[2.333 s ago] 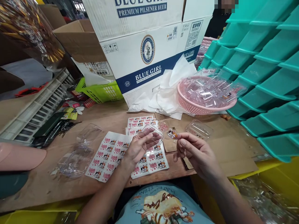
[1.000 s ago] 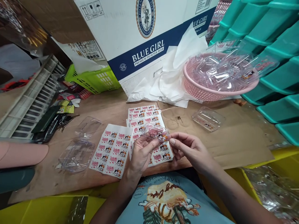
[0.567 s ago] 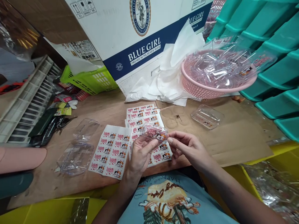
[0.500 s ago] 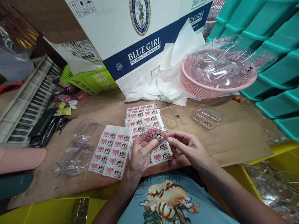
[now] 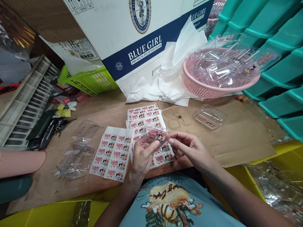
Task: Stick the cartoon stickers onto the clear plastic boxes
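Note:
My left hand (image 5: 144, 154) is closed around a small clear plastic box lid (image 5: 149, 130), held tilted above the sticker sheets. A sticker (image 5: 161, 137) with pink lettering and two cartoon cats lies across its face. Thumb and index finger of my right hand (image 5: 187, 146) pinch at the sticker's right end, by the lid's edge. Beneath both hands is a stack of printed sticker sheets (image 5: 142, 117). A separate sticker sheet (image 5: 112, 153) lies to the left of it. Further left rests an opened clear plastic box (image 5: 75, 160).
A stickered clear box (image 5: 209, 117) lies right of my hands. Behind it stands a pink basket (image 5: 208, 90) heaped with clear boxes, beside stacked teal bins (image 5: 279, 77). Crumpled white paper (image 5: 165, 86) leans against a large beer carton (image 5: 111, 67). Keys (image 5: 62, 124) lie at left.
The view has shifted very slightly. Both hands keep almost the same position on the lid and sticker; nothing else has visibly moved.

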### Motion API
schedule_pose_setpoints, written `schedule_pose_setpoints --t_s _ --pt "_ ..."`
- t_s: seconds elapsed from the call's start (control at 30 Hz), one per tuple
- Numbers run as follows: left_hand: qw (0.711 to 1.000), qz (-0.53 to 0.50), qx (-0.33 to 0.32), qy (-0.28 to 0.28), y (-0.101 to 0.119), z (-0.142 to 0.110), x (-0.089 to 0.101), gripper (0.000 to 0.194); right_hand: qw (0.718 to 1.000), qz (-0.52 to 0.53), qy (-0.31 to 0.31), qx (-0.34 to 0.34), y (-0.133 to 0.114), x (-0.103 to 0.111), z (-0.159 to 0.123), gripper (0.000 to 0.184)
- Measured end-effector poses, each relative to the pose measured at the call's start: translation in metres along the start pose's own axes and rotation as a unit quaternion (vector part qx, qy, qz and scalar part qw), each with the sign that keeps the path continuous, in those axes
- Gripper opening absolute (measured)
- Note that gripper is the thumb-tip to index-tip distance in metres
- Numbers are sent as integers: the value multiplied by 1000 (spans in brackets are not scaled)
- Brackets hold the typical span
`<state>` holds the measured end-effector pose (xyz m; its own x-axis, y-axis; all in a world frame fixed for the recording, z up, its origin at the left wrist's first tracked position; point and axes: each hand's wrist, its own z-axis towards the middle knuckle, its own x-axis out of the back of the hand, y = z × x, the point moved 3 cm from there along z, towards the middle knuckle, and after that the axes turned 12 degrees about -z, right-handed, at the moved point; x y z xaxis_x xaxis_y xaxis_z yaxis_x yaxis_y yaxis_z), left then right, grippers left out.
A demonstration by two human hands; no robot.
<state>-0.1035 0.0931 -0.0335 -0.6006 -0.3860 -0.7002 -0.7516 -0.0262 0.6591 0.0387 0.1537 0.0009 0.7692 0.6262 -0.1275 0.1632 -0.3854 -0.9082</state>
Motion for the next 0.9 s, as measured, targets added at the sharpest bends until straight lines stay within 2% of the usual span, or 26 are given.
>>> schedule_pose_setpoints --t_s 0.27,0.47,0.6,0.67,0.7,0.77,0.83,0.9 --pt "1000 -21 -1 -15 0 -1 -3 23 1000 -12 19 -7 1 -1 2 43" --pt "997 -54 -17 61 -5 3 1 10 999 -36 18 7 3 -4 3 42" --pt "993 -67 -36 90 -7 3 1 10 985 -146 59 68 9 -4 1 33" --pt "991 -69 -51 99 -8 3 1 9 945 -269 110 148 9 -4 -1 27" --pt "991 -68 -59 102 -8 2 0 9 909 -342 139 194 7 -5 -2 24" --pt "989 -71 -75 104 -8 2 0 8 808 -485 203 266 5 -6 -6 27" --pt "987 -77 -87 108 -8 3 0 8 706 -588 262 295 6 -7 -10 40" --pt "987 -79 -90 109 -8 4 0 7 639 -652 274 304 9 -9 -12 54"
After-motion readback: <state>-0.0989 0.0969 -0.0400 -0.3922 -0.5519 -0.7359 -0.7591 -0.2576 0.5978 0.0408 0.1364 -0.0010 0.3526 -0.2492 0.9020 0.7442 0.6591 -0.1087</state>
